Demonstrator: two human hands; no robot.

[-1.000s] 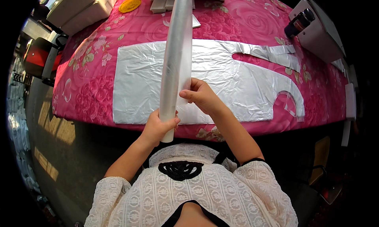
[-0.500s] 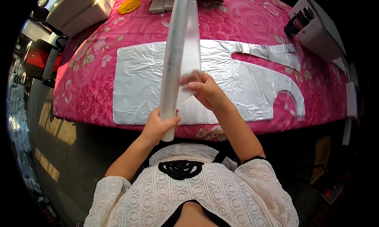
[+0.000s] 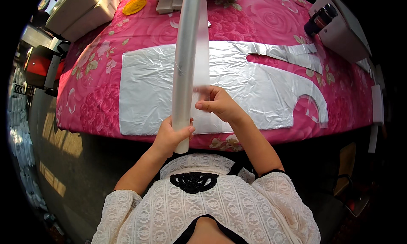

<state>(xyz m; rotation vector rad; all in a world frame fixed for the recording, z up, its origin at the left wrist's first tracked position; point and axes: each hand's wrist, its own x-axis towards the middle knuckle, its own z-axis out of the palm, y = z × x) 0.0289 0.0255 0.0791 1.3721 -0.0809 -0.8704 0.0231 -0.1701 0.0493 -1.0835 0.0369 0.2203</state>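
My left hand (image 3: 171, 135) is wrapped around the lower end of a long roll of clear plastic film (image 3: 185, 65), which stands nearly upright before me. A loose flap of film (image 3: 201, 53) hangs along the roll's right side. Against this flap is my right hand (image 3: 219, 104), its fingers bent and the thumb apart from them; the fingertips are slightly blurred. Under the roll, a flat silver vest-shaped bag (image 3: 146, 91) lies across the table, its cut handle ends to the right.
A pink rose-patterned cloth (image 3: 99, 110) covers the table. At the back are a yellow disc (image 3: 134, 5) and small white boxes (image 3: 165, 5). A dark bottle (image 3: 321, 20) stands beside a white box (image 3: 345, 38) at right. Large pale boxes (image 3: 76, 15) occupy the far left; a chair (image 3: 40, 65) stands beyond.
My right hand has shifted slightly left and down, closer to the roll, and its thumb is lower. The film flap looks narrower. My left hand keeps its grip on the roll.
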